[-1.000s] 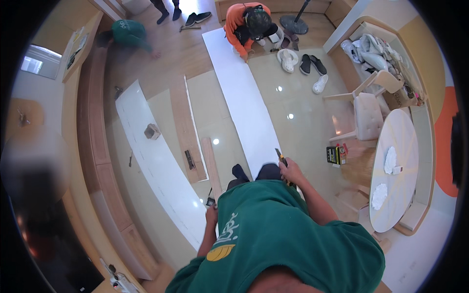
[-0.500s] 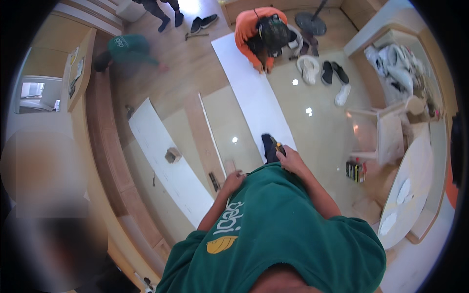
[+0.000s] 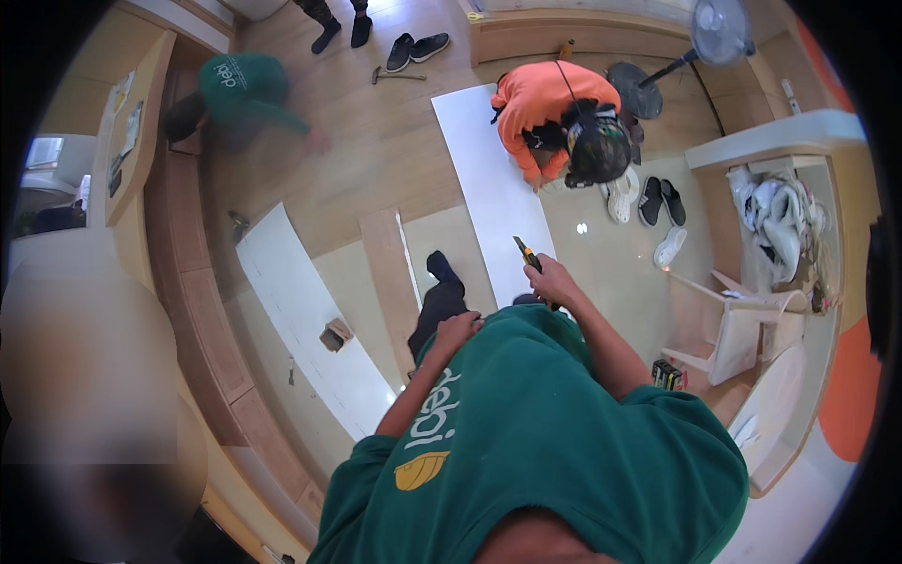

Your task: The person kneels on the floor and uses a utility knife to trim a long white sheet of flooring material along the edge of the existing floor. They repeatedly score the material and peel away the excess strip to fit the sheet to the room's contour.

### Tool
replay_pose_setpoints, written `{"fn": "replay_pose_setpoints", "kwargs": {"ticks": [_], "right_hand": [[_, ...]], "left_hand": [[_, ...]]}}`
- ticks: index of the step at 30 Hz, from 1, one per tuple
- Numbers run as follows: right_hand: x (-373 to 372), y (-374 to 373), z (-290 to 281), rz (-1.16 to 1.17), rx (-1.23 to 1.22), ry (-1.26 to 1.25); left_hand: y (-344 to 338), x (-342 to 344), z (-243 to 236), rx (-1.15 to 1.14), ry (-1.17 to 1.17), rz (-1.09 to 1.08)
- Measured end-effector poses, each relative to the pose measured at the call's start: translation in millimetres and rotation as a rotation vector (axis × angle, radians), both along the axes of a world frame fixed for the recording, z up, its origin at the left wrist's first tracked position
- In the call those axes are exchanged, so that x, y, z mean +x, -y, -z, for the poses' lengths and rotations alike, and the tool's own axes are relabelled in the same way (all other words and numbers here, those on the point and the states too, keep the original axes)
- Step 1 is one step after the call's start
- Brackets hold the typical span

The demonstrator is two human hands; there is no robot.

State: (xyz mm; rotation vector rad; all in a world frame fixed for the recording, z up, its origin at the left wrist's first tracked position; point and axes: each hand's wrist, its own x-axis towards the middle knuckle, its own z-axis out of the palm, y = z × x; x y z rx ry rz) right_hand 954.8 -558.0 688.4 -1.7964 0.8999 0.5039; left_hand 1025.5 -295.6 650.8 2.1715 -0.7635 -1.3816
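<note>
In my right hand is a utility knife, black and yellow, its tip pointing up and away over the long white board. My left hand is at the front hem of my green top, its fingers curled; what they hold, if anything, is hidden. My left leg reaches forward in a dark sock, beside the white board. At the board's far half a person in orange crouches, hands low at its right edge.
A second white board lies on the left with a small brown box on it. Between the boards is a wooden plank. A person in green bends at far left. A hammer, a fan and a white chair stand or lie around.
My left leg has come forward into view between the plank and the board. The view has shifted, and the knife now shows more fully. The person in orange appears farther right.
</note>
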Motion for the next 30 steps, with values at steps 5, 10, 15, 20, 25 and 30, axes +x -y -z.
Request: {"fn": "replay_pose_setpoints", "kwargs": {"ticks": [5,10,15,20,25,30], "right_hand": [[108.6,-22.1,-15.8,0.175,0.276,0.029],[199.3,-7.9,-1.5,0.374,0.414,0.029],[297.5,42.6,68.6,0.605,0.493,0.004],[403.0,104.9,152.7,0.682,0.481,0.031],[495.3,157.9,261.6,0.479,0.263,-0.006],[563.4,221.9,438.5,0.139,-0.082,-0.294]], "left_hand": [[14.9,96.6,9.6,-0.036,-0.082,-0.007],[32.2,195.2,2.0,0.082,-0.079,0.135],[64.0,303.8,16.0,0.062,-0.111,0.114],[142.8,400.5,49.3,0.151,-0.258,0.107],[202.2,498.5,165.2,0.102,-0.019,0.007],[269.3,610.3,347.4,0.040,0.159,0.045]]}}
